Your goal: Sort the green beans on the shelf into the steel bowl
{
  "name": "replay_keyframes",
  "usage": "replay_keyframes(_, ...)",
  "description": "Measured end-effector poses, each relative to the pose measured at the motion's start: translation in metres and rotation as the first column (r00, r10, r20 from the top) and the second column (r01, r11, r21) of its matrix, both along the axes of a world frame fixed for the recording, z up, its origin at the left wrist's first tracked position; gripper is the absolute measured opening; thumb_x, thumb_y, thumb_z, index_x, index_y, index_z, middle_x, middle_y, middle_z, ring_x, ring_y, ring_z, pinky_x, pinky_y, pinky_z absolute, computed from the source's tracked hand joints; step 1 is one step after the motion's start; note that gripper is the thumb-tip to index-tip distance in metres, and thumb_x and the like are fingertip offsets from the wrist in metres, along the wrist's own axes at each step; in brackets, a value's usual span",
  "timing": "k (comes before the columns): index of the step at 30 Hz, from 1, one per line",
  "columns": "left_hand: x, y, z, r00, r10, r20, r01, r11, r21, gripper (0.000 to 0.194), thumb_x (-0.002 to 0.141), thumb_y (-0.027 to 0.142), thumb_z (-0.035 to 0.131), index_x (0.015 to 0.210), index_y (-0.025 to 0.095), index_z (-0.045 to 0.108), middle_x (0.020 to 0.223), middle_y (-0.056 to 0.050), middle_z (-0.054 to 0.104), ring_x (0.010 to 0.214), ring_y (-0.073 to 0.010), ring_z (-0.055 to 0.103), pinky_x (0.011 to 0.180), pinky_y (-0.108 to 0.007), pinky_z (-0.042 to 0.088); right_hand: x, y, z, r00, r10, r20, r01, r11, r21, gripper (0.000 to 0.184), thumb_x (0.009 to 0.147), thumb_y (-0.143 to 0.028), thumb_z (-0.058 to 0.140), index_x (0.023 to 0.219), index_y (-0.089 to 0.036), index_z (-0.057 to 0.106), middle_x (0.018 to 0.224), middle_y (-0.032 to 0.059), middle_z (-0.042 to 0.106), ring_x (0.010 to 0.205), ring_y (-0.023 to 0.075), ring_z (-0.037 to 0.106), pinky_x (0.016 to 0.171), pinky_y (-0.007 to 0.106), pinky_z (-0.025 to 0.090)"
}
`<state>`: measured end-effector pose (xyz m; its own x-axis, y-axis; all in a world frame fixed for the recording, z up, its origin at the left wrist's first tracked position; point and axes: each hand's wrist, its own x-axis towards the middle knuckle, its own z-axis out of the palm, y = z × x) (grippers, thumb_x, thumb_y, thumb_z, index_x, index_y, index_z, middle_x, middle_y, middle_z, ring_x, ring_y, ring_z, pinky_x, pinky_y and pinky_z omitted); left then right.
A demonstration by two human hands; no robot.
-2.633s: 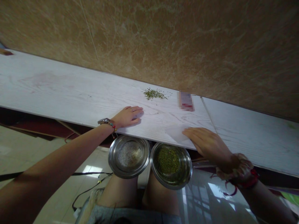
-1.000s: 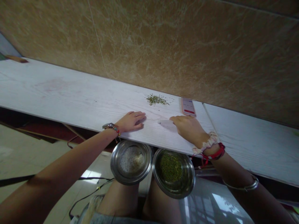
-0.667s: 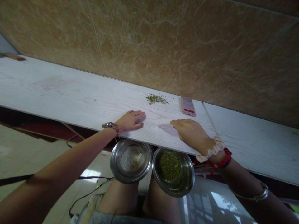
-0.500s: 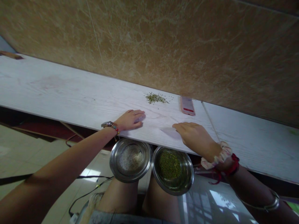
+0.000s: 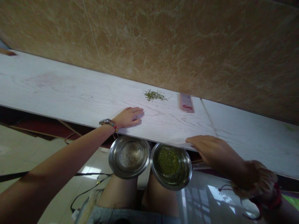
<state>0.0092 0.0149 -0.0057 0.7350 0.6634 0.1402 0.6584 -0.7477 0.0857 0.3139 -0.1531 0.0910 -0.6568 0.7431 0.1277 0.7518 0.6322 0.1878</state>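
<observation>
My left hand [image 5: 129, 117] lies palm down on the white shelf [image 5: 70, 90] near its front edge, fingers stretched out and holding nothing. My right hand [image 5: 212, 151] is over the front edge further right, fingers pressed together. A faint pale shape lies by its fingertips; what they hold, if anything, I cannot make out. Below the edge, a metal bowl of green beans [image 5: 168, 161] rests on my lap, nearest my right hand. Beside it sits another metal bowl [image 5: 130, 158] with pale grains in it. A scatter of green beans [image 5: 154, 95] lies at the back of the shelf.
A phone [image 5: 186, 102] lies at the back, right of the scattered beans. A brown marbled wall [image 5: 149, 40] rises behind the shelf. Black cables [image 5: 91, 188] run across the tiled floor at lower left. A brown object [image 5: 8, 52] lies at the far left.
My right hand has moved right and towards me, from over the shelf to its front edge. My left hand has stayed in place on the shelf. The view has shifted slightly.
</observation>
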Motion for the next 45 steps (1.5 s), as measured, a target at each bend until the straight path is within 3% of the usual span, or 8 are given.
replay_keyframes(3, 0.0, 0.0, 0.001, 1.0, 0.0, -0.003, 0.0, 1.0, 0.001, 0.042, 0.089, 0.039, 0.038, 0.124, 0.019, 0.049, 0.14, -0.007, 0.045, 0.126, -0.0208, 0.043, 0.103, -0.036, 0.032, 0.007, -0.005, 0.002, 0.999, 0.002, -0.043, -0.002, 1.0, -0.005, 0.032, 0.082, -0.006, 0.041, 0.099, -0.021, 0.064, 0.089, 0.0042, 0.072, 0.079, 0.016, 0.066, 0.071, 0.029, 0.051)
replay_keyframes(7, 0.001, -0.001, 0.002, 1.0, 0.007, 0.0, -0.007, 1.0, -0.004, 0.043, 0.088, 0.039, 0.038, 0.124, 0.018, 0.049, 0.14, -0.008, 0.045, 0.126, -0.021, 0.043, 0.104, -0.036, 0.032, 0.013, 0.0, -0.001, 0.994, -0.078, -0.082, 0.086, 0.992, 0.097, 0.031, 0.086, -0.012, 0.039, 0.101, -0.019, 0.065, 0.09, 0.0057, 0.073, 0.08, 0.0171, 0.067, 0.072, 0.03, 0.052)
replay_keyframes(14, 0.001, -0.001, 0.002, 1.0, 0.003, 0.0, -0.003, 1.0, -0.001, 0.042, 0.089, 0.039, 0.039, 0.126, 0.021, 0.047, 0.14, -0.007, 0.045, 0.126, -0.0211, 0.043, 0.103, -0.037, 0.032, 0.004, 0.048, -0.02, 0.941, -0.325, -0.096, 0.339, 0.914, 0.223, 0.03, 0.087, -0.014, 0.04, 0.105, -0.015, 0.063, 0.092, 0.009, 0.072, 0.079, 0.0194, 0.066, 0.071, 0.031, 0.049)
replay_keyframes(19, 0.001, -0.003, 0.004, 1.0, 0.026, -0.012, -0.026, 0.999, -0.027, 0.045, 0.089, 0.038, 0.038, 0.13, 0.019, 0.043, 0.142, -0.008, 0.043, 0.129, -0.0229, 0.04, 0.105, -0.04, 0.03, -0.018, 0.094, -0.029, 0.936, -0.345, -0.076, 0.353, 0.921, 0.167, 0.032, 0.085, -0.007, 0.04, 0.107, -0.013, 0.062, 0.096, 0.012, 0.071, 0.085, 0.0204, 0.065, 0.073, 0.031, 0.047)
replay_keyframes(24, 0.001, -0.003, 0.004, 0.996, 0.092, -0.018, -0.093, 0.995, -0.032, 0.052, 0.088, 0.039, 0.04, 0.137, 0.02, 0.035, 0.147, -0.009, 0.035, 0.133, -0.0287, 0.033, 0.107, -0.049, 0.025, -0.032, 0.122, -0.034, 0.962, -0.262, -0.079, 0.269, 0.958, 0.103, 0.031, 0.084, -0.005, 0.041, 0.104, -0.012, 0.064, 0.096, 0.0131, 0.071, 0.087, 0.0198, 0.065, 0.075, 0.032, 0.048)
replay_keyframes(28, 0.001, -0.004, 0.004, 0.996, 0.088, -0.017, -0.088, 0.995, -0.04, 0.049, 0.089, 0.039, 0.039, 0.134, 0.02, 0.038, 0.145, -0.009, 0.038, 0.131, -0.0271, 0.036, 0.106, -0.047, 0.027, -0.029, 0.12, -0.037, 0.977, -0.201, -0.075, 0.208, 0.974, 0.09, 0.032, 0.08, -0.002, 0.044, 0.1, -0.015, 0.066, 0.095, 0.0104, 0.072, 0.086, 0.0183, 0.066, 0.076, 0.031, 0.049)
replay_keyframes(38, 0.002, -0.006, 0.006, 0.993, 0.114, -0.034, -0.116, 0.991, -0.064, 0.05, 0.088, 0.04, 0.04, 0.134, 0.018, 0.04, 0.144, -0.011, 0.04, 0.131, -0.026, 0.037, 0.107, -0.046, 0.026, 0.0, 0.073, -0.032, 0.996, 0.017, -0.091, -0.007, 0.993, 0.119, 0.036, 0.077, 0.002, 0.043, 0.099, -0.015, 0.066, 0.095, 0.0079, 0.073, 0.087, 0.0172, 0.067, 0.078, 0.032, 0.051)
replay_keyframes(45, 0.001, -0.006, 0.007, 0.995, 0.097, -0.025, -0.098, 0.994, -0.048, 0.048, 0.088, 0.04, 0.039, 0.132, 0.019, 0.041, 0.143, -0.01, 0.041, 0.13, -0.0256, 0.038, 0.106, -0.046, 0.028, 0.008, 0.085, -0.021, 0.979, -0.164, -0.119, 0.187, 0.959, 0.214, 0.032, 0.081, -0.002, 0.042, 0.101, -0.012, 0.065, 0.097, 0.0115, 0.072, 0.087, 0.0195, 0.067, 0.078, 0.032, 0.052)
